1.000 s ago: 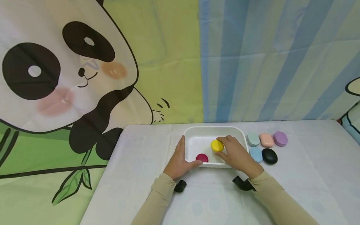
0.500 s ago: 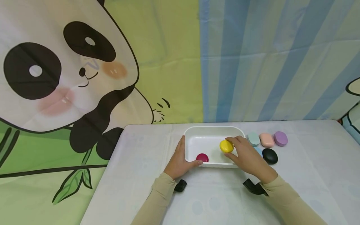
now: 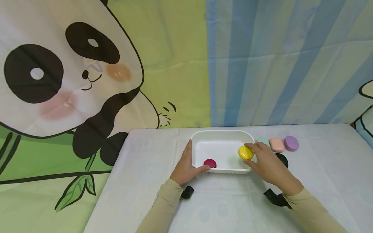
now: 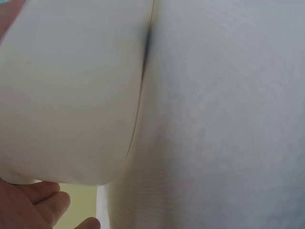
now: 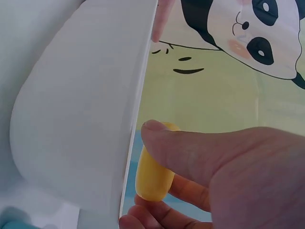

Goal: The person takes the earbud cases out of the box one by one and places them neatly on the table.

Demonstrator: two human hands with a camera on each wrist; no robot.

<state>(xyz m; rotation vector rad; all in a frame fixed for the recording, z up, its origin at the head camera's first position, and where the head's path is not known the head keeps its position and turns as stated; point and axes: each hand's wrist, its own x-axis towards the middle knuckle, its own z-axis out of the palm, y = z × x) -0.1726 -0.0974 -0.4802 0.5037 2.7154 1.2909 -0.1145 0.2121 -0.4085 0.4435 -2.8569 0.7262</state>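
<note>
My right hand [image 3: 271,166] pinches a glossy yellow rounded disc [image 3: 245,152] between thumb and fingers. The disc overlaps the right end of a shallow white tray [image 3: 222,170] in the head view. Seen from the right wrist, the yellow disc [image 5: 155,174] shows its thick edge just beyond the tray's rim. With my left hand [image 3: 186,168] I hold the tray's front left corner, thumb across the front rim and fingers along the left side. Inside the tray, near that thumb, lies a crimson disc [image 3: 209,162].
Right of the tray sit a pale green piece [image 3: 263,140], a peach rounded block [image 3: 276,144] and a purple one [image 3: 291,143]. A black oval piece [image 3: 282,159] is partly behind my right hand. A white cloth covers the table [image 3: 145,155]; a printed panda curtain hangs behind.
My right hand has carried the yellow disc rightward across the tray to its right end, now covering the light blue piece and part of the black one. The left hand has stayed put.
</note>
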